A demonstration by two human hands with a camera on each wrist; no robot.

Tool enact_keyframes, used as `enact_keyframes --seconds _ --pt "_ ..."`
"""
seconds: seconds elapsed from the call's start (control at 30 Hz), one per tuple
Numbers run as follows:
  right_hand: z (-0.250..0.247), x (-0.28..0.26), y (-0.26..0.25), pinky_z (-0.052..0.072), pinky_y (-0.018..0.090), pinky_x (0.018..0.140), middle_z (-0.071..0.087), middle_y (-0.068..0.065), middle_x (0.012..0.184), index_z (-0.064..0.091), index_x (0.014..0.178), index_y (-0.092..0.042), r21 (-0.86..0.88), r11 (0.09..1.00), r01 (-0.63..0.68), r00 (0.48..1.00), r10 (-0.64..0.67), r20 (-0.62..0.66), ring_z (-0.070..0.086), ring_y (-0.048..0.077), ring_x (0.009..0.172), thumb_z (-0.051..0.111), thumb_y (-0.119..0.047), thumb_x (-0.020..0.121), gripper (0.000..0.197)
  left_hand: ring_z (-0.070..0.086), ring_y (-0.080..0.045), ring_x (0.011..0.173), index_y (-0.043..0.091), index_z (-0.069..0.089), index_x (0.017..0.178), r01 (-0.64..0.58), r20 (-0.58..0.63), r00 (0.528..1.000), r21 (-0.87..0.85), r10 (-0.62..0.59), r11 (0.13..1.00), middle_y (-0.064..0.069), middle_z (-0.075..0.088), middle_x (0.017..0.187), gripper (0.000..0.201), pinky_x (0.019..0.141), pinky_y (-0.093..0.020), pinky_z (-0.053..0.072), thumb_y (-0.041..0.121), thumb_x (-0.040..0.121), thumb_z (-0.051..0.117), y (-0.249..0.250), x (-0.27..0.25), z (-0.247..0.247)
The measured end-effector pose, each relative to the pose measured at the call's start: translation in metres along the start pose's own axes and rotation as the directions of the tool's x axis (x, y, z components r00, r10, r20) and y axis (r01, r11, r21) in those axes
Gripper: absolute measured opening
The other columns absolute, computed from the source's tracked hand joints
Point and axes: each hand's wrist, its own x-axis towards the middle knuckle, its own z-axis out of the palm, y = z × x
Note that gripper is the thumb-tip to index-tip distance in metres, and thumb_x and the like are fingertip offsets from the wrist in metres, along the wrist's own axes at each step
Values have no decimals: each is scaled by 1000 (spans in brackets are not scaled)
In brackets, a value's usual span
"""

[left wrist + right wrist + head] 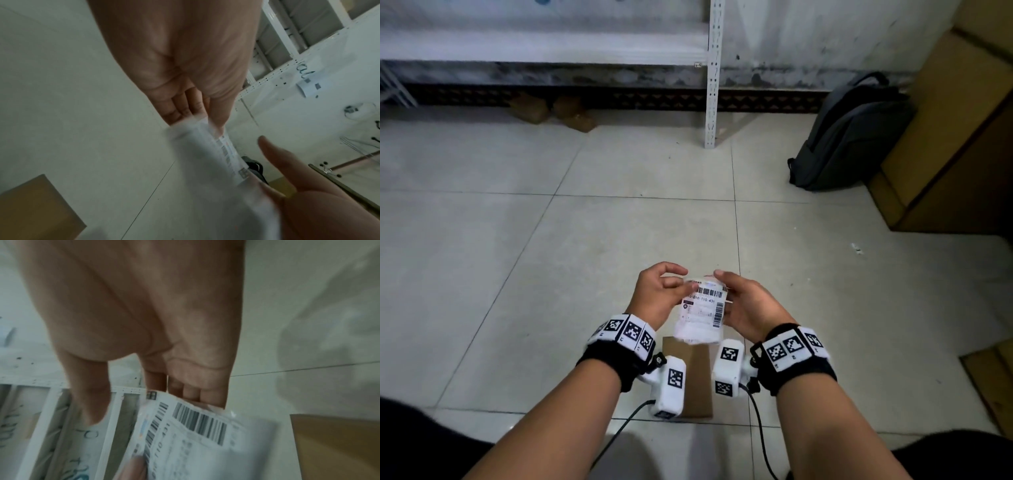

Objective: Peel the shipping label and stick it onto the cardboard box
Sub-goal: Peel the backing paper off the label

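Both hands hold the label (pixel 702 310) between them: the left hand (pixel 659 294) pinches its top corner, the right hand (pixel 748 308) has its fingers curled behind the far edge. The box (pixel 697 377) lies on the floor below the fingers. Peeled carelessly, the label could tear or fold onto itself.

left hand (pixel 657 294): fingers curled, pinching | right hand (pixel 750 305): fingers curled, gripping

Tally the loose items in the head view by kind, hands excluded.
Shipping label: 1
Flat cardboard box on the floor: 1
Grey backpack: 1
Large cardboard cartons at right: 1 stack, number unclear
Total: 4
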Motion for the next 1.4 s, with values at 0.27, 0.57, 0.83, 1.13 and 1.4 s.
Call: enact_keyframes --seconds 0.27,0.57,0.83,1.13,1.4 --pt "-2 -18 -6 54 44 76 72 14 84 70 92 -3 -307 931 196 967 -235 -96 66 27 76 66 -10 94 8 72 -28 79 -2 74 90 143 137 984 -186 -118 972 -21 76 89 9 82 -37 61 6 89 72 23 -15 8" --pt "13 -26 4 57 33 64 72 19 87 73 95 -3 -383 884 268 928 -344 -144 67 25 68 71 -9 91 8 69 -22 73 -22 66 99 316 218 942 -327 -254 890 -26 70 89 17 67 -19 60 -8 89 64 15 -27 -11" --pt "32 -21 24 46 33 71 62 1 81 63 86 -7 -630 745 220 794 -512 -328 58 17 76 73 -43 83 38 71 -21 78 -19 67 99 166 70 986 -374 -150 913 -24 71 92 16 76 -21 61 -5 93 62 7 -29 -8" --pt "35 -20 26 57 43 66 61 9 61 66 72 -5 -481 855 192 907 -342 -245 61 25 55 62 -13 89 19 75 -27 78 -16 61 112 266 145 963 -364 -228 892 -29 70 100 22 78 -30 64 0 97 58 2 -28 -9" --pt "-2 -15 42 43 38 57 55 10 56 52 52 -13 -228 967 111 684 -241 -688 50 27 56 58 -19 77 26 75 -31 64 -17 62 89 363 -187 884 -302 -428 882 -31 71 89 9 61 -25 62 -9 90 58 -41 -16 -29"
